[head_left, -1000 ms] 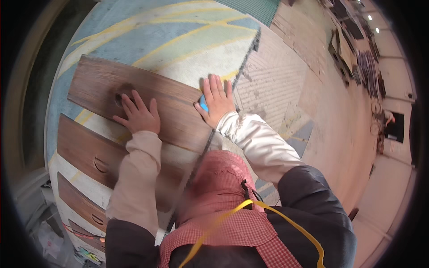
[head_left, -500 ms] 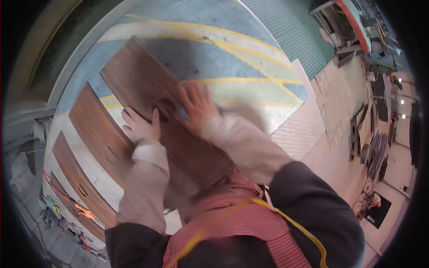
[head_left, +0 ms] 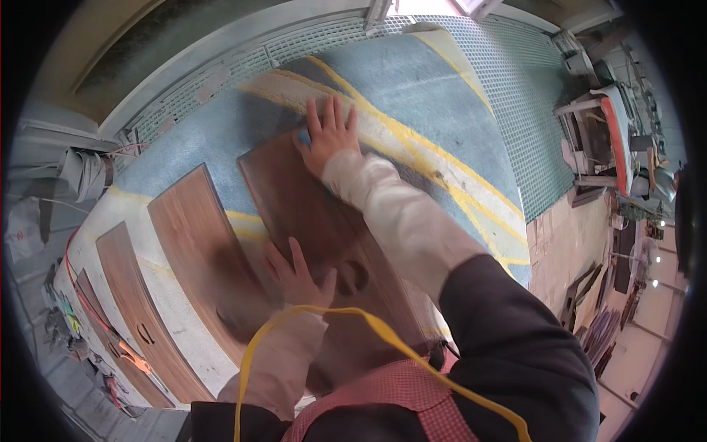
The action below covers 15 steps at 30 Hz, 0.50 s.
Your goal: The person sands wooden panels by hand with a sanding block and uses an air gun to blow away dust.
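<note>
Head view: right hand (head_left: 330, 136) at far end of brown board (head_left: 294, 191), fingers extended, blue item (head_left: 303, 138) at thumb, cannot tell whether clamped; left hand (head_left: 300, 278), blurred, fingers apart, at board's left edge, near oval opening (head_left: 351, 278); board lying on patterned carpet (head_left: 434, 74); three similar boards (head_left: 191, 228) side by side to left; orange-handled tool (head_left: 134, 359) on outer boards
</note>
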{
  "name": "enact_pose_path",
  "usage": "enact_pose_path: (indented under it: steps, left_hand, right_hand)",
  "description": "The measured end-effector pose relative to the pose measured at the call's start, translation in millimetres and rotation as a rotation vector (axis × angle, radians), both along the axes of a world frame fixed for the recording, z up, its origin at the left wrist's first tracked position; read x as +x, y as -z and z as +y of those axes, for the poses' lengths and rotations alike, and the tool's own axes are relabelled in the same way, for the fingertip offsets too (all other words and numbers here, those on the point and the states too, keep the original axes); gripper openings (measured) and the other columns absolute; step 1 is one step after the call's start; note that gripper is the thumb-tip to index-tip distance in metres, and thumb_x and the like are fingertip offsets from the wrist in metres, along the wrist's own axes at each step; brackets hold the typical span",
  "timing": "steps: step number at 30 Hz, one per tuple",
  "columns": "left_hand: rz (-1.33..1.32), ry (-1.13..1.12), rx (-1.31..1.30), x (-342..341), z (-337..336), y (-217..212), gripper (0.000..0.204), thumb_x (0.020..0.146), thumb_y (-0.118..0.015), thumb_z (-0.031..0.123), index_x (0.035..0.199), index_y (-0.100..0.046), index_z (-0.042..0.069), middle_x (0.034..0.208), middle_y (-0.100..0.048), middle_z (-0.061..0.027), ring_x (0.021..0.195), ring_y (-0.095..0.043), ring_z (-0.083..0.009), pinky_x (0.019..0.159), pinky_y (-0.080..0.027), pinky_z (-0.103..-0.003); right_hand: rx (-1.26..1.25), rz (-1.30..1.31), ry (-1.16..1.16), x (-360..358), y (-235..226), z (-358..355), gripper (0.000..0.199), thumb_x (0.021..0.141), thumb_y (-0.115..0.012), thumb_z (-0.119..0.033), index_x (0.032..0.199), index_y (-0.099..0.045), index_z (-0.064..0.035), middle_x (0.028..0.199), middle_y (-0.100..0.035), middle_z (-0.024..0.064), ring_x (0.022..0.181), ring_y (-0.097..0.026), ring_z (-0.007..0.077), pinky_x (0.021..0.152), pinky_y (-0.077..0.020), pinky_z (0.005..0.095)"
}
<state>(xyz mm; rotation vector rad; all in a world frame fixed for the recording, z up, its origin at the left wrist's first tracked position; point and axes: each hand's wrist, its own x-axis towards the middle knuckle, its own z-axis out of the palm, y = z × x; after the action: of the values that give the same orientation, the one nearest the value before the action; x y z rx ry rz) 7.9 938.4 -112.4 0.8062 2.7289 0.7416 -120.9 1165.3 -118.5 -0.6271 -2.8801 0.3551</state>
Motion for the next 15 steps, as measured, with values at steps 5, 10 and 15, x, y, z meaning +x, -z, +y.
enact_pose_path:
  steps: [5,10,15]
  left_hand:
    - [-0.055,0.002,0.001,-4,3,-1,0.100,0.071,-0.073,0.037,0.148,-0.019,0.006,0.143,-0.015,-0.0399,0.132,-0.016,-0.0571,0.108,-0.017,-0.062]
    - [-0.025,-0.026,0.005,-11,-6,-4,0.104,0.068,-0.077,0.035,0.149,-0.017,0.005,0.145,-0.014,-0.0383,0.132,-0.018,-0.0567,0.110,-0.015,-0.061]
    - [-0.091,0.001,-0.085,-10,4,-19,0.097,0.072,-0.072,0.039,0.146,-0.021,0.002,0.141,-0.016,-0.0409,0.130,-0.017,-0.0586,0.106,-0.018,-0.065]
  right_hand:
    - [0.030,0.053,-0.015,-26,2,17,0.072,0.094,-0.039,-0.048,0.148,-0.020,-0.0036,0.151,-0.021,0.0264,0.142,-0.016,0.0388,0.113,-0.0079,0.0577]
    - [-0.057,-0.255,-0.196,178,-23,-51,0.083,0.088,-0.052,-0.048,0.147,-0.019,0.0008,0.149,-0.017,0.0315,0.140,-0.016,0.0461,0.110,-0.0097,0.0617]
    - [0.066,-0.127,-0.135,30,-7,3,0.076,0.092,-0.046,-0.046,0.149,-0.019,-0.0032,0.153,-0.015,0.0261,0.144,-0.011,0.0380,0.112,-0.0063,0.0597]
